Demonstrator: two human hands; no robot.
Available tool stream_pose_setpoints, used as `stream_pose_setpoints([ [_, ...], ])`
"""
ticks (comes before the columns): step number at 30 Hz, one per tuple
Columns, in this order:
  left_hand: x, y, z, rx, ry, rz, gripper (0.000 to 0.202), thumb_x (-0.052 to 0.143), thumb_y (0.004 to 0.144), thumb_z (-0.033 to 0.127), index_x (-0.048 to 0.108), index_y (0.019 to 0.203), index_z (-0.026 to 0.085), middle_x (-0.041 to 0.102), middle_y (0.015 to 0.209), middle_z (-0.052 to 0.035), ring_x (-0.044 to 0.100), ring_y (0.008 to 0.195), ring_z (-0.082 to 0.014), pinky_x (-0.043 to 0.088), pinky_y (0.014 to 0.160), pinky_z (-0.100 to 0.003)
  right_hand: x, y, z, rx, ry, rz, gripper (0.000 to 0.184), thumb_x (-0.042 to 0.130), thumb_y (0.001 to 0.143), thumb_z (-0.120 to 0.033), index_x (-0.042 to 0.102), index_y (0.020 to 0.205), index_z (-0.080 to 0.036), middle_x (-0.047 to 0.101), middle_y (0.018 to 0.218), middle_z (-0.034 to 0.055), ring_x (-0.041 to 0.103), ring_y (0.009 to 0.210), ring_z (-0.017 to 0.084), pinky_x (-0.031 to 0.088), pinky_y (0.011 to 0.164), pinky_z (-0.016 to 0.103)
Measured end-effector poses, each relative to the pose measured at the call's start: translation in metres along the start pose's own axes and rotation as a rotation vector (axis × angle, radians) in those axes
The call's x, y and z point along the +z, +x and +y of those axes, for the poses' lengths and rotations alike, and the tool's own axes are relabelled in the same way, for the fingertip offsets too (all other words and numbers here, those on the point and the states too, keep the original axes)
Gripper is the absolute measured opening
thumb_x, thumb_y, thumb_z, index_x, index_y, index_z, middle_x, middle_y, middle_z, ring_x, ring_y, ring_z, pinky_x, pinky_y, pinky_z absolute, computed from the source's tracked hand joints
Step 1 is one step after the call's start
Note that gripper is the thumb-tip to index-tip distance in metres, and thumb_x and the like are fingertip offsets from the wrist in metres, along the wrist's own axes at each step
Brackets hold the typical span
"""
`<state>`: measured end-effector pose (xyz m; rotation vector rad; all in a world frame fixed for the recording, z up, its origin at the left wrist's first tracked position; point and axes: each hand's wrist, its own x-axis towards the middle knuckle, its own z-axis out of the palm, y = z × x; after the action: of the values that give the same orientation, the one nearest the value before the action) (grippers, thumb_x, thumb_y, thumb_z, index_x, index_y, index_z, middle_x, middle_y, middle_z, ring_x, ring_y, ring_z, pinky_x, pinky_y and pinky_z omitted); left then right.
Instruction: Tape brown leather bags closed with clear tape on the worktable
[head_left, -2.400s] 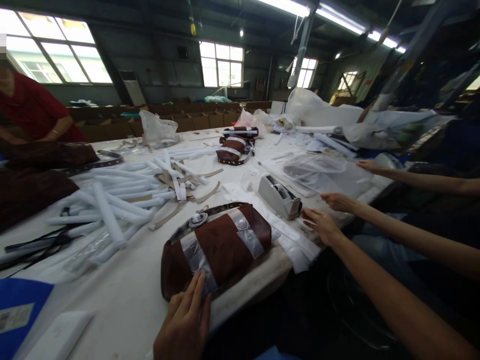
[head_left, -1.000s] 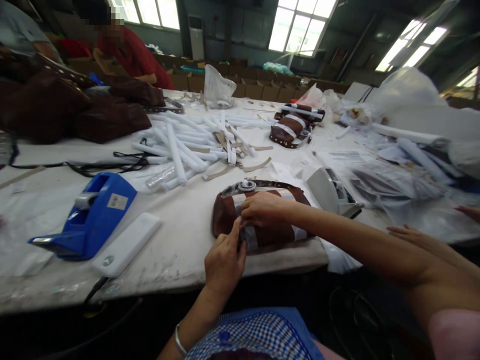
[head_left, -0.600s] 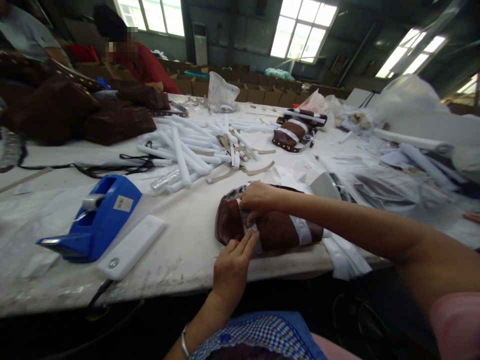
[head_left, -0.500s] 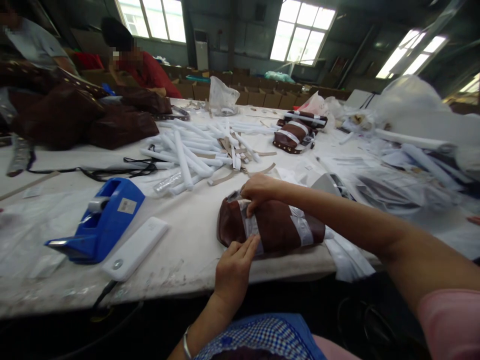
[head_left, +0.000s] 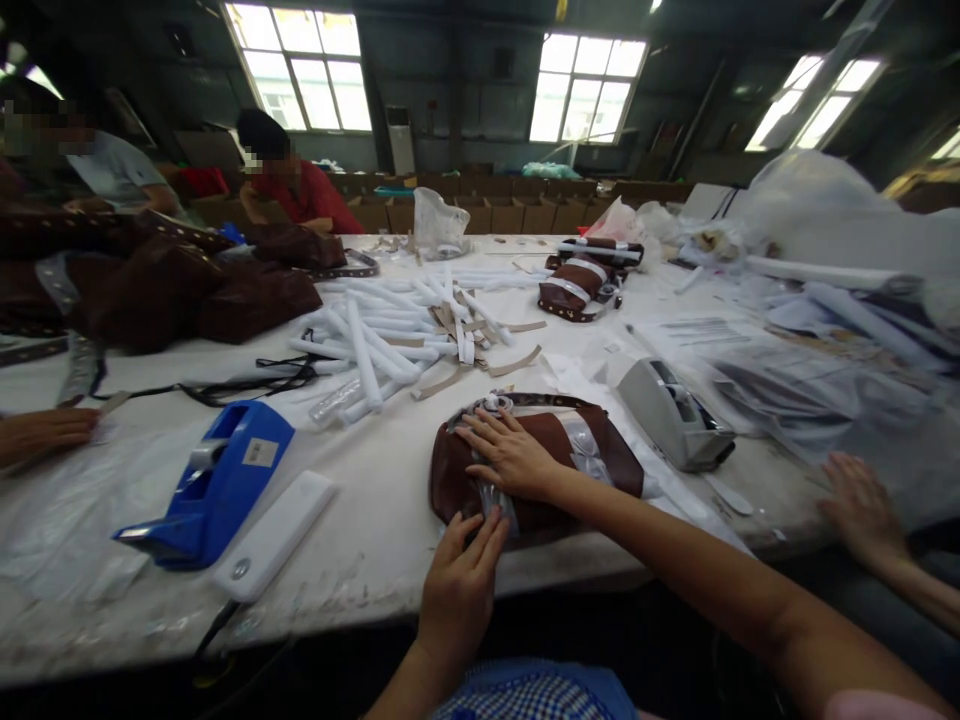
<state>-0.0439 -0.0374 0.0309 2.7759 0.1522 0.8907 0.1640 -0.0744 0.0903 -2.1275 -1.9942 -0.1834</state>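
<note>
Touching brn bag (head_left: 551, 432); R hand (head_left: 510, 456) flat, prev curled.

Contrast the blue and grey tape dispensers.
The blue plastic tape dispenser stands left of the nearest brown bag, the grey plastic dispenser right. The blue one's front points left, the grey one's right. The blue one shows a label, the grey one none. Both rest on the white table.

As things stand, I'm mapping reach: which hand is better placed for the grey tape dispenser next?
Right hand, probably: it is nearer the grey dispenser, and its forearm lies between that and the left hand.
</note>
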Motion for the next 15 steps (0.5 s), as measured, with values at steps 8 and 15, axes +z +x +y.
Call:
stream_pose_setpoints([
  [8,-0.032,0.070,-0.002,-0.136,-0.074,0.037,0.031,0.051,0.098,0.025,0.065,0.125,0.022,0.071,0.125,-0.0048,0.066,0.112,-0.0197,0.050,0.106,-0.039,-0.036,-0.103,0.068,0.548,0.022,0.355,0.054,0.045,0.100,-0.046,0.051,0.143,-0.014,0.048,0.150,0.0157,0.037,0.143,0.032,0.030,0.119,0.052],
  [15,0.021,0.123,-0.018,-0.064,0.123,-0.207,0.057,0.051,0.096,0.045,0.043,0.149,0.025,0.034,0.160,-0.0126,0.030,0.148,-0.0332,0.028,0.117,-0.061,-0.017,-0.138,0.101,0.925,0.354,0.251,0.081,0.048,0.091,-0.061,0.035,0.152,-0.008,0.042,0.154,0.0189,0.039,0.143,0.031,0.030,0.120,0.046],
])
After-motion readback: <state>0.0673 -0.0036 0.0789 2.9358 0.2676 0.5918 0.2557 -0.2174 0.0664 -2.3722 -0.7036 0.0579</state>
